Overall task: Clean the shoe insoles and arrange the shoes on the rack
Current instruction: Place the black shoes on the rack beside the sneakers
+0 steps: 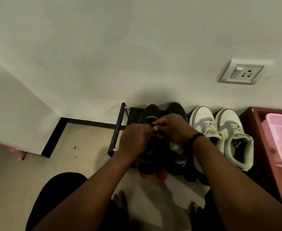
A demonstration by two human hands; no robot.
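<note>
While both hands pinch black sneaker (151,114) lace on rack (118,129): left hand (134,139), right hand (173,129) tidying; arranging step. Next: release, align pair.

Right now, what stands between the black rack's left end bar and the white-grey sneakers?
In the head view, the black shoes stand there on the rack; both hands are pinching the laces.
</note>
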